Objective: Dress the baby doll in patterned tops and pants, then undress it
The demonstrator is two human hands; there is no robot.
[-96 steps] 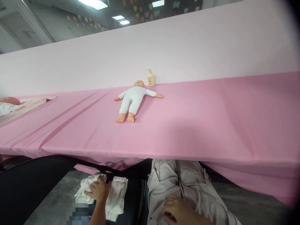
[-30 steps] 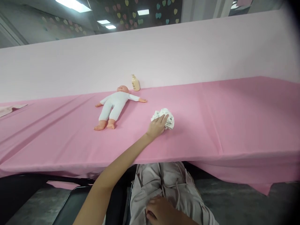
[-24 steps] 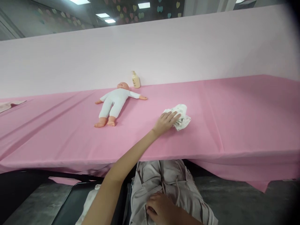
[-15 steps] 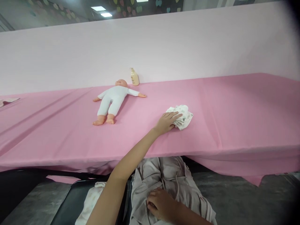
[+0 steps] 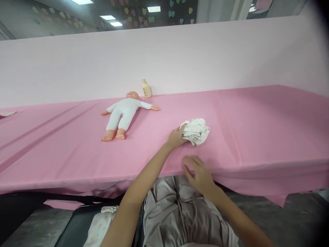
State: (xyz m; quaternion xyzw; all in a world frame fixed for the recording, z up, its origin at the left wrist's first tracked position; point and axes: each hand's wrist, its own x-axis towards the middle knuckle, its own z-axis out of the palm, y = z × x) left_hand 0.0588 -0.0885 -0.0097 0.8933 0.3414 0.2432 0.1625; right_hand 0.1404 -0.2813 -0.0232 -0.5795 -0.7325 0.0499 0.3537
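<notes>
My left hand (image 5: 177,137) grips the near left edge of a folded white cloth (image 5: 196,131) with a small print. The thumb lies along the cloth's side, and the other fingers are hidden beneath it. The cloth is a loose, layered bundle at the pink table cover. Below it, over the table's front edge, my right hand (image 5: 199,173) is blurred by motion; its thumb stands apart from the fingers and it holds nothing. A baby doll (image 5: 124,111) in a white suit lies face up to the left, arms spread, away from both hands.
A cream pump bottle (image 5: 146,89) stands by the doll's head against the white wall (image 5: 195,58). The pink tablecloth (image 5: 64,147) hangs over the front edge. Another printed cloth (image 5: 101,223) lies on the black chair (image 5: 73,226) at lower left. A pale cloth (image 5: 7,114) shows at far left.
My right hand has risen from my lap to the table's front edge. My left hand has gone from resting on top of the folded cloth to gripping its edge, fingers beneath.
</notes>
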